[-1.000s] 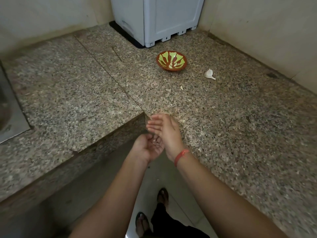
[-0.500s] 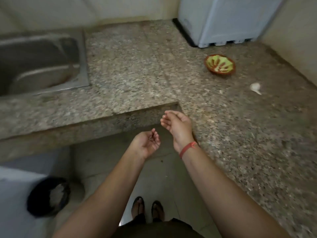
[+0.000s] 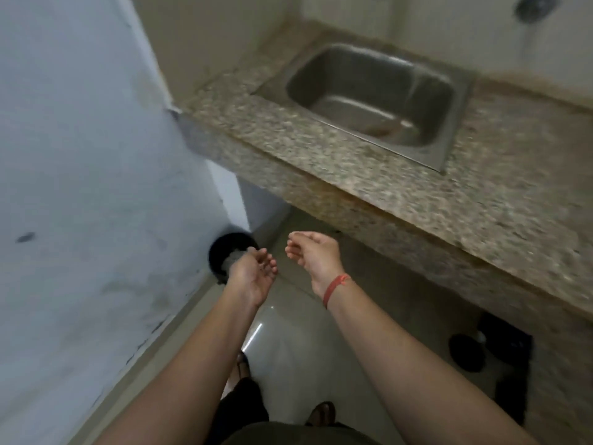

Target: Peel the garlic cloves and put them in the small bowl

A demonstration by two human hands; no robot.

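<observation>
The small bowl and the garlic are out of view. My left hand (image 3: pixel 253 274) is held palm up and cupped over the floor, right beside a black bin (image 3: pixel 224 248). Whether anything lies in the palm I cannot tell. My right hand (image 3: pixel 313 258), with a red thread at the wrist, hangs a little to the right of it with loosely curled fingers and holds nothing. The two hands are apart.
A steel sink (image 3: pixel 369 91) is set into the granite counter (image 3: pixel 417 194) ahead and to the right. A pale wall (image 3: pixel 80 187) fills the left side, with the bin at its foot. A dark opening (image 3: pixel 500 348) under the counter holds dark objects. My feet stand on the tiled floor.
The view has swung left, away from the bowl and garlic, to the sink and bin. My hands have parted, and the left one has moved next to the bin.
</observation>
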